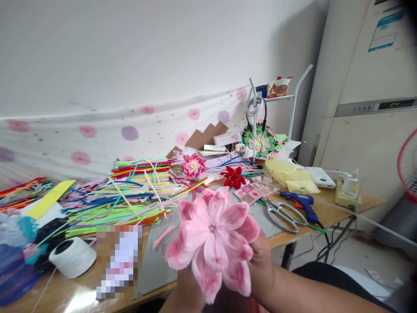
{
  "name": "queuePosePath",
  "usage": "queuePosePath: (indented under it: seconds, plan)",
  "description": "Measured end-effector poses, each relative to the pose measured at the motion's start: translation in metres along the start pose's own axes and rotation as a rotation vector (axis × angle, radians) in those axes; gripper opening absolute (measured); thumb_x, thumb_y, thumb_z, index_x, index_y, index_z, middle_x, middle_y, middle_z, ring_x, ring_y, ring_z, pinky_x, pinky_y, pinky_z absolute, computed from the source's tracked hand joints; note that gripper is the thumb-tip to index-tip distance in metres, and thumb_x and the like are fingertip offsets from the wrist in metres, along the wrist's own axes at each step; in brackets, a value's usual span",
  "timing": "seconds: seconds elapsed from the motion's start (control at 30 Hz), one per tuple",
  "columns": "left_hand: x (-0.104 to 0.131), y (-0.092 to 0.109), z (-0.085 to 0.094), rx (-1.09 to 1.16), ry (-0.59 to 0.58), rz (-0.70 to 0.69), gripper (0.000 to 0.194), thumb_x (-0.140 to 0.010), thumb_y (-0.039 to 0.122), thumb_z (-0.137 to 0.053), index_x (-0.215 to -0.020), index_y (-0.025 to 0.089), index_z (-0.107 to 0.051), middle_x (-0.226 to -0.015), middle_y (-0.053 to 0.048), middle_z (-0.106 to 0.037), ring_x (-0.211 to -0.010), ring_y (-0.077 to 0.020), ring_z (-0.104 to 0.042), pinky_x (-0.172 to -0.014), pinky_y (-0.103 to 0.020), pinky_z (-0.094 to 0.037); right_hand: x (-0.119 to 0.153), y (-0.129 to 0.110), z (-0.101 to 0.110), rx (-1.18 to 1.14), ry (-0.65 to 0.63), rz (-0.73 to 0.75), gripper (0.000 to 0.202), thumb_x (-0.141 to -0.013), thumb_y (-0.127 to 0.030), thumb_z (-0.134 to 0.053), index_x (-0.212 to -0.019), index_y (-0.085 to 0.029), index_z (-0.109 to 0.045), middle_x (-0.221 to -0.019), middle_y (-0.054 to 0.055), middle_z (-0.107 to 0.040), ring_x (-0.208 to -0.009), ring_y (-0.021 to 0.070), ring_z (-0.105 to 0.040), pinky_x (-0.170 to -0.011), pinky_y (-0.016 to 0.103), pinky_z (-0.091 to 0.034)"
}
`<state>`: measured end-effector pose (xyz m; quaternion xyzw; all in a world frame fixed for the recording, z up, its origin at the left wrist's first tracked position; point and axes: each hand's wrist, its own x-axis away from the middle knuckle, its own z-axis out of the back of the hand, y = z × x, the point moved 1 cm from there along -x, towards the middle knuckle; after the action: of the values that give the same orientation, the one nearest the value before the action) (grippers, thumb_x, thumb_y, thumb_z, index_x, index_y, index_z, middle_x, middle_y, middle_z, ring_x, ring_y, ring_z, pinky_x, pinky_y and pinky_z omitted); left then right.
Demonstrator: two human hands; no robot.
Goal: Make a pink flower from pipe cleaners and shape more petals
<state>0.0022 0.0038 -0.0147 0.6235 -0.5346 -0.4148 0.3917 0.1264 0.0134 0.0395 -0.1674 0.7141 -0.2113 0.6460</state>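
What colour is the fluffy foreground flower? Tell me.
The flower is pink, deeper at petal tips; head view.

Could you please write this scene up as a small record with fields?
held: large pink flower
left hand: behind the flower, mostly hidden
right hand: at the flower's edge, fingers hidden
other flowers: red flower, smaller pink flower
tools: scissors, blue glue gun
materials: colorful fuzzy stems, white thread cone

The pink flower (213,237) largely hides left hand (190,284) and right hand (263,258).
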Motion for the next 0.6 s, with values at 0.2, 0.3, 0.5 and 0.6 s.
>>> queuePosePath:
  seconds: [0.2,0.3,0.5,0.6]
  plan:
    - [0.007,0.034,-0.044,0.218,-0.037,-0.136,0.022,-0.068,0.032,-0.070,-0.087,0.022,-0.065,-0.074,-0.004,-0.061,-0.075,-0.0167,-0.056,-0.063,-0.026,-0.048,-0.003,0.003,0.005,-0.088,-0.119,-0.249,0.013,-0.081,-0.023,-0.055,-0.070,-0.021,-0.060,-0.067,0.002,-0.058,-0.064,0.0158,-0.051,-0.059,0.027,-0.040]
    - [0.001,0.040,-0.048,0.355,-0.095,-0.102,0.021,-0.064,0.029,-0.074,-0.080,0.019,-0.065,-0.071,0.000,-0.055,-0.061,-0.0083,-0.047,-0.057,-0.020,-0.043,-0.009,0.011,0.007,-0.314,-0.182,-0.497,0.017,-0.084,-0.031,-0.052,-0.073,-0.019,-0.059,-0.060,0.000,-0.055,-0.060,0.0137,-0.050,-0.059,0.026,-0.041]
    - [-0.014,0.033,-0.039,0.377,0.047,0.040,0.018,-0.065,0.014,-0.073,-0.080,0.012,-0.064,-0.063,0.004,-0.045,-0.047,0.0002,-0.033,-0.041,-0.012,-0.028,-0.009,0.031,0.010,-0.592,-0.345,-0.756,0.026,-0.079,-0.038,-0.058,-0.067,-0.015,-0.057,-0.061,-0.001,-0.052,-0.059,0.0107,-0.047,-0.060,0.024,-0.040]
    - [-0.018,0.027,-0.041,0.336,0.076,0.077,0.016,-0.064,0.014,-0.073,-0.072,0.012,-0.059,-0.058,0.006,-0.042,-0.045,-0.0002,-0.031,-0.040,-0.013,-0.027,-0.005,0.037,0.010,-0.541,-0.438,-0.770,0.030,-0.081,-0.043,-0.054,-0.069,-0.016,-0.057,-0.060,0.000,-0.054,-0.057,0.0117,-0.049,-0.059,0.025,-0.042]
